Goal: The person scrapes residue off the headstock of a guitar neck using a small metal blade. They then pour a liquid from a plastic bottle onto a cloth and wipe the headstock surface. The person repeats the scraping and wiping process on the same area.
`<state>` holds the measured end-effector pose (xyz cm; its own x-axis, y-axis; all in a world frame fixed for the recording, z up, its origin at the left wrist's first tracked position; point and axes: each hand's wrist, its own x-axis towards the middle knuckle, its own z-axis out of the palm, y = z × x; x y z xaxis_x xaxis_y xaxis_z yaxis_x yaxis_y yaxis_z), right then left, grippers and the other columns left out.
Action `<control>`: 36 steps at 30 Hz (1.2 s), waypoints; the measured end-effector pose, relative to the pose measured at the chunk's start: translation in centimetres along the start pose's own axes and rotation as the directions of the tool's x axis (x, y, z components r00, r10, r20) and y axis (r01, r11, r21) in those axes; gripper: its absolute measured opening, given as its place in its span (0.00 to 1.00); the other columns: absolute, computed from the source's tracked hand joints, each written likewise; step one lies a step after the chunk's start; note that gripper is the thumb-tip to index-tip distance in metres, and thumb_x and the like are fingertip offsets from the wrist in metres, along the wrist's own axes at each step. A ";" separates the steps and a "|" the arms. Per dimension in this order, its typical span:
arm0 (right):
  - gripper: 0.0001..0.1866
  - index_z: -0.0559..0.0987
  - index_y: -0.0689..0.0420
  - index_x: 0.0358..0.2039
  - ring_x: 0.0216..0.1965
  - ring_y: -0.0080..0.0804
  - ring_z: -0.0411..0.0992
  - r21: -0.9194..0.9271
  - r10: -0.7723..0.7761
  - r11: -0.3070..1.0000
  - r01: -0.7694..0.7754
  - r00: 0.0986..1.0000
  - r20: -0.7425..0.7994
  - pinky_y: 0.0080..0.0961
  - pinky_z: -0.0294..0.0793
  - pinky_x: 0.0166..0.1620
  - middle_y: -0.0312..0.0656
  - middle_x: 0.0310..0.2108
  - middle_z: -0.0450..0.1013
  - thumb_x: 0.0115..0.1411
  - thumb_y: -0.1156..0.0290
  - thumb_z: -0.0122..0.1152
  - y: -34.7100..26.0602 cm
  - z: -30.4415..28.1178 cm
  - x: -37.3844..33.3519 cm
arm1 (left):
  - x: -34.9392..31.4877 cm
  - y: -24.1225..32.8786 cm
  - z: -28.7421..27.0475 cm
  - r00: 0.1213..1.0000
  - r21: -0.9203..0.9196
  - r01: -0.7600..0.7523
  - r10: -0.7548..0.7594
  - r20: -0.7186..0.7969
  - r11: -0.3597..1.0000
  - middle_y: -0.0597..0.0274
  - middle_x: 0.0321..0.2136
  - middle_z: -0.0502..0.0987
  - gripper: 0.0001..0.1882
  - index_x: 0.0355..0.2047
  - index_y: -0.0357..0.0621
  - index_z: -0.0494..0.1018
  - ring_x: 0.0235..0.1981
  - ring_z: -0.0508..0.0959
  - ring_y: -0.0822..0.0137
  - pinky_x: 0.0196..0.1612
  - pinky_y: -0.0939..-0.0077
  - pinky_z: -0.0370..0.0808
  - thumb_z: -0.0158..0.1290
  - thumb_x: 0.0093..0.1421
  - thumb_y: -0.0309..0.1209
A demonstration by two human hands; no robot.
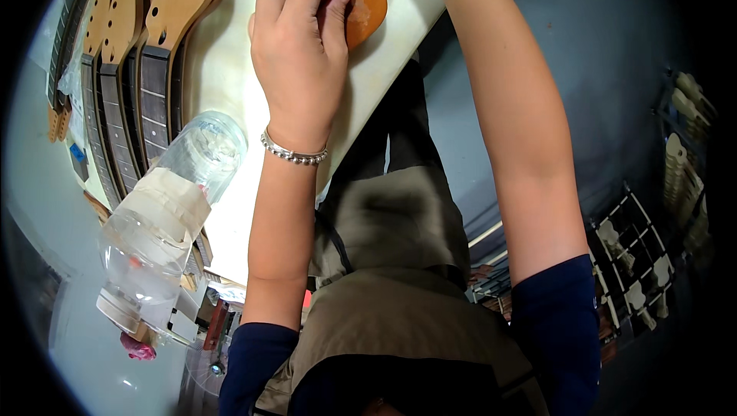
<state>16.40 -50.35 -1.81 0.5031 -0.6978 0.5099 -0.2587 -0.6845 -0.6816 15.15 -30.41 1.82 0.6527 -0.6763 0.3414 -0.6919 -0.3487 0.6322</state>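
My left hand [303, 47] is over an orange-brown wooden guitar headstock [367, 1], with thumb and index finger pinched together at its face. Whatever the fingertips hold, if anything, is too small or hidden to make out. A round hole shows near the headstock's upper end, and a pale, uneven patch marks the wood beside my fingertips. A beaded silver bracelet [293, 153] circles my left wrist. My right forearm [530, 117] reaches up past the top edge, where the hand is out of view.
Several guitar necks [156, 82] with dark fretboards lie at the left of the pale table [230, 70]. Beside them are a clear jar [207, 147] and a clear plastic bottle [146, 247]. Racks [633, 239] holding pale neck-shaped parts stand at the right.
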 end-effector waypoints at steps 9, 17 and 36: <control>0.13 0.80 0.60 0.37 0.43 0.52 0.75 0.041 0.008 0.999 -0.007 1.000 -0.025 0.43 0.73 0.47 0.51 0.39 0.78 0.61 0.62 0.61 -0.2 0.2 -0.3 | -0.7 0.1 -0.3 1.000 -0.013 -0.003 0.004 0.017 1.000 0.61 0.30 0.76 0.05 0.33 0.42 0.79 0.31 0.76 0.63 0.37 0.71 0.72 0.61 0.55 0.22; 0.13 0.80 0.60 0.37 0.41 0.53 0.76 0.063 0.047 0.997 -0.046 0.999 -0.001 0.43 0.74 0.46 0.51 0.38 0.78 0.61 0.63 0.61 -0.7 -0.4 -0.3 | -1.3 0.3 -1.2 0.997 -0.044 -0.004 0.007 0.075 0.999 0.61 0.29 0.76 0.06 0.31 0.44 0.80 0.32 0.76 0.60 0.39 0.70 0.71 0.62 0.52 0.21; 0.12 0.78 0.59 0.39 0.41 0.54 0.75 -0.003 0.025 1.000 -0.025 1.000 0.014 0.45 0.74 0.44 0.51 0.38 0.77 0.61 0.63 0.60 -0.5 -0.7 -0.1 | -1.0 1.3 -0.5 0.993 -0.147 0.116 -0.112 0.035 0.982 0.61 0.27 0.76 0.08 0.31 0.43 0.80 0.30 0.76 0.60 0.36 0.70 0.72 0.62 0.50 0.19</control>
<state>15.85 -50.07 -1.16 0.5081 -0.7116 0.4853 -0.2736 -0.6676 -0.6924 13.74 -29.87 2.60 0.7148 -0.6556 0.2435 -0.5586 -0.3258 0.7628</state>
